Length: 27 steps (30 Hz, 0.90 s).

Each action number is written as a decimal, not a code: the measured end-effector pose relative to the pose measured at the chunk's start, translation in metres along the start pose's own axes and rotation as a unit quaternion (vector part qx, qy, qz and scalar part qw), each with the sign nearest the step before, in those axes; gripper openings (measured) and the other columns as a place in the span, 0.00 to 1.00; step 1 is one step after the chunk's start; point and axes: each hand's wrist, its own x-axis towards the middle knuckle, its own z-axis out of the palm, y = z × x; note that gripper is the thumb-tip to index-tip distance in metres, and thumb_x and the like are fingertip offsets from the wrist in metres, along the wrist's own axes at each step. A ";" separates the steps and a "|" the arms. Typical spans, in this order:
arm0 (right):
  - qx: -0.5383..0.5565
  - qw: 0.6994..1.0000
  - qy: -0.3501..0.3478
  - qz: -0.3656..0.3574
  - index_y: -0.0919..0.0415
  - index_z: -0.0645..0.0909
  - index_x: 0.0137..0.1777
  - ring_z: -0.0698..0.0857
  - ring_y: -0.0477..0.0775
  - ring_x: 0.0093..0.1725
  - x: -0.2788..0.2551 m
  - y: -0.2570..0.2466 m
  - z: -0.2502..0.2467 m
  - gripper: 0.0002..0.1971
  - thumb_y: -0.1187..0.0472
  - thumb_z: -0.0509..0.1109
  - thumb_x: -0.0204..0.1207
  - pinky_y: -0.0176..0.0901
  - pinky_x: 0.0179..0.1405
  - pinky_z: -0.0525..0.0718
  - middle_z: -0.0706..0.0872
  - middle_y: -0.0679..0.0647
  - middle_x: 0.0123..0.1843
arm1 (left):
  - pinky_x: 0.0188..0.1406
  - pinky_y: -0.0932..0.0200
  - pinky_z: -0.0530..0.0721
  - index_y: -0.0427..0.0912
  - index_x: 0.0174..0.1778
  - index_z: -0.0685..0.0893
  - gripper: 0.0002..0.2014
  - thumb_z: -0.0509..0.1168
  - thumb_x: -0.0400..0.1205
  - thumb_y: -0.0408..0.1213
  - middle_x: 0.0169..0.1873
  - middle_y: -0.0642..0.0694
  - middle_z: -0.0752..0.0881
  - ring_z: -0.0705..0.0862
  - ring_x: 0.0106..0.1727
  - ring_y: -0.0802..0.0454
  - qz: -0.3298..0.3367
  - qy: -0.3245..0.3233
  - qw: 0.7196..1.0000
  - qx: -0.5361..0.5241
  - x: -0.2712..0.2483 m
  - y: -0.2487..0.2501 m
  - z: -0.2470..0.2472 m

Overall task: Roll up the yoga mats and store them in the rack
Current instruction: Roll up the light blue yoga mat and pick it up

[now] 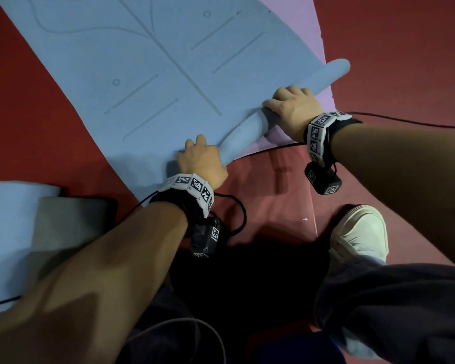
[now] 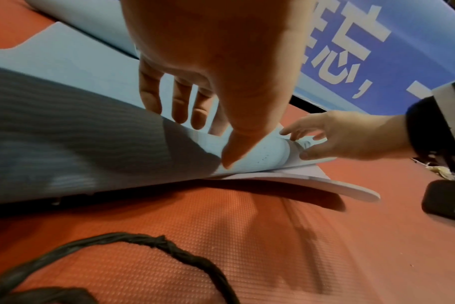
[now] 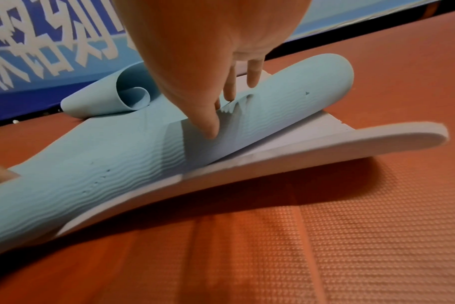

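Head view: your left hand (image 1: 201, 164) and right hand (image 1: 292, 109) both rest on the rolled near end of the blue yoga mat (image 1: 132, 69), fingers curled over the top of the roll (image 1: 279, 109). The mat lies flat on the red floor (image 1: 405, 48), with a lilac mat (image 1: 300, 17) beneath it showing along its right edge. A second blue roll (image 1: 8, 232) lies at the lower left, a grey mat (image 1: 69, 224) touching it. Your pale shoe (image 1: 360, 232) stands on the floor at lower right.

Left wrist view: your left hand (image 2: 216, 61) grasps the roll (image 2: 260, 156), thumb pressing its near face, fingers (image 2: 149, 96) over the far side. Your right hand (image 2: 333, 135) holds the roll further along. A black cable (image 2: 153, 242) crosses the floor (image 2: 273, 246).

Right wrist view: your right hand (image 3: 203, 51) grips the roll (image 3: 286, 98), thumb on its ribbed surface. The lilac mat's (image 3: 351, 142) corner lifts clear of the floor (image 3: 351, 236). Beyond, a loosely curled blue mat (image 3: 127, 96) lies before a blue banner (image 3: 39, 41).
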 end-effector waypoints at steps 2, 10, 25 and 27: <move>-0.025 0.999 -0.024 -0.005 0.53 0.81 0.67 0.77 0.66 0.61 -0.001 0.001 -0.001 0.21 0.64 0.71 0.74 0.57 0.58 0.72 0.79 0.58 0.61 | 0.54 0.45 0.72 0.51 0.64 0.83 0.16 0.67 0.79 0.43 0.62 0.44 0.73 0.72 0.65 0.40 -0.008 -0.015 0.999 0.028 -0.001 0.000 0.001; -0.053 0.997 -0.040 -0.031 0.50 0.77 0.75 0.74 0.70 0.70 0.001 0.011 -0.004 0.27 0.66 0.68 0.76 0.63 0.66 0.68 0.76 0.64 0.71 | 0.57 0.40 0.80 0.48 0.71 0.73 0.23 0.69 0.81 0.39 0.64 0.45 0.79 0.76 0.65 0.38 -0.005 0.017 0.998 -0.061 0.000 -0.015 0.012; -0.042 0.999 -0.001 -0.033 0.56 0.84 0.63 0.76 0.67 0.58 0.001 0.023 0.004 0.20 0.71 0.68 0.73 0.56 0.52 0.69 0.85 0.57 0.61 | 0.57 0.36 0.80 0.49 0.72 0.75 0.20 0.65 0.83 0.36 0.62 0.43 0.80 0.78 0.63 0.37 -0.002 0.018 1.000 -0.022 0.002 -0.013 0.027; -0.041 0.999 -0.007 -0.034 0.55 0.84 0.65 0.76 0.67 0.59 0.000 0.022 0.005 0.21 0.70 0.70 0.73 0.56 0.52 0.70 0.83 0.58 0.62 | 0.58 0.36 0.80 0.48 0.71 0.74 0.19 0.65 0.83 0.35 0.60 0.44 0.81 0.79 0.63 0.38 0.000 0.016 1.000 -0.025 0.002 -0.011 0.026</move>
